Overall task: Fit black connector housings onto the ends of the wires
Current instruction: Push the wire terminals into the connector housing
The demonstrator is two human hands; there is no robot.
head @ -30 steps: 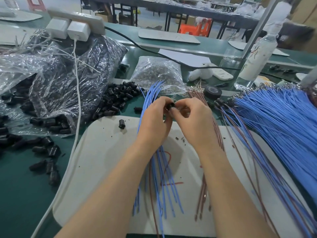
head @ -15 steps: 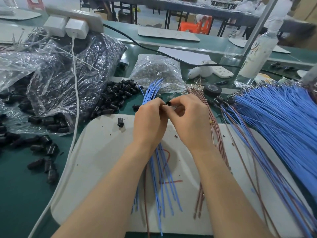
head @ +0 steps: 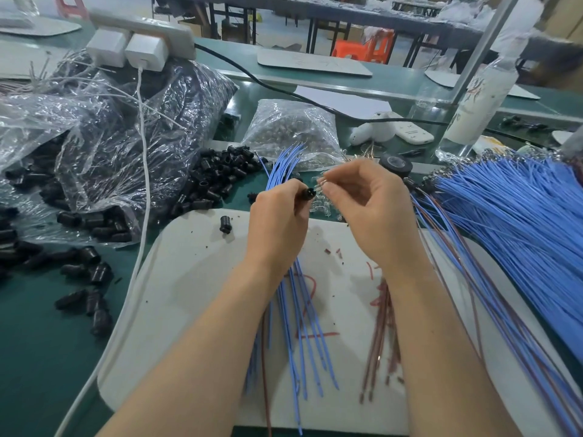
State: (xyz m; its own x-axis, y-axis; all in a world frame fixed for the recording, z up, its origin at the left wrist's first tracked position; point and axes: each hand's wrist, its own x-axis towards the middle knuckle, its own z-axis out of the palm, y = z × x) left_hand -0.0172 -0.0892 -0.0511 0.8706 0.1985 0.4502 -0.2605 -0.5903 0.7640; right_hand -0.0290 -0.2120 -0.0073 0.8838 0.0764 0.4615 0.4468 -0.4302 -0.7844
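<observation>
**Housing in the left hand, right hand pinching close beside it**

The housing point(head: 305, 194) is black and sits at the fingertips of the left hand point(head: 277, 222), above the far edge of the white board point(head: 189, 279). This hand grips it between the thumb and the curled fingers, and one end of it points toward the right hand point(head: 372, 212). Blue wires point(head: 303, 326) run under the left hand. They fan out beyond the fingers, and their near ends lie on the board.

The right hand is just beside the housing and does not touch it. Its fingers are curled, and the thumb and forefinger pinch a small pale piece point(head: 325, 182). This piece is blurred; perhaps it is a wire end, but I cannot tell for sure. Brown wires point(head: 381, 342) lie on the board below the right wrist.

A loose housing point(head: 225, 223) lies on the board, left of the left hand. A pile point(head: 217, 181) of more housings lies on the green table point(head: 38, 357), next to a crumpled bag point(head: 126, 137). A thick blue bundle point(head: 520, 222) spreads at the right, and a tape roll point(head: 396, 164) lies behind the right hand.
</observation>
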